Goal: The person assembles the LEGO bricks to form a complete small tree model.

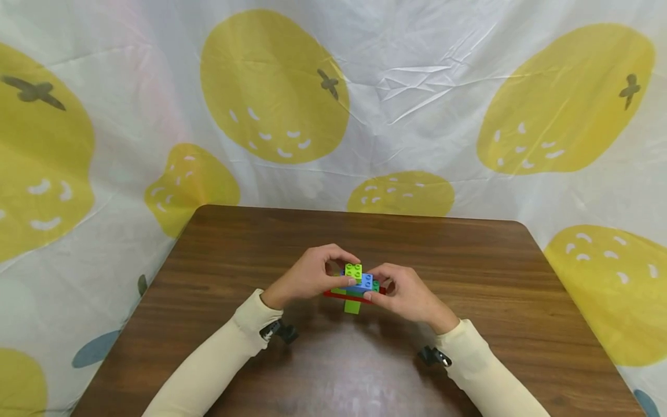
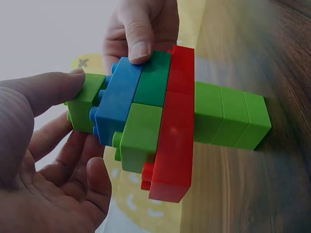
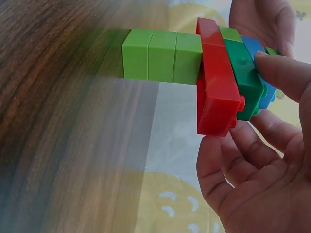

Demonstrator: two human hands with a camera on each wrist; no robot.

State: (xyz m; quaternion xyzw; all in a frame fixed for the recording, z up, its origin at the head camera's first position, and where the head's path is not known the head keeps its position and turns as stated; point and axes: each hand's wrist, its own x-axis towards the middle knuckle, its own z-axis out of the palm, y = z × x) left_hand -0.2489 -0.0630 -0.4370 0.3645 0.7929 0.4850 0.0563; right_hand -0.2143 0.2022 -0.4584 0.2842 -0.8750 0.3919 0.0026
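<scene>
A stack of toy building bricks stands on the table in front of me. Its base is a column of light green bricks, topped by a layer of red bricks. Above the red lie a dark green brick and a light green brick, side by side, with a blue brick across them. My left hand pinches the small light green brick at the very top between thumb and fingers. From the other side my right hand grips the stack, thumb at the blue and dark green bricks.
The brown wooden table stretches out on all sides of the stack. Behind it hangs a white cloth with yellow fruit prints. Each wrist carries a small black camera, as on the left wrist camera.
</scene>
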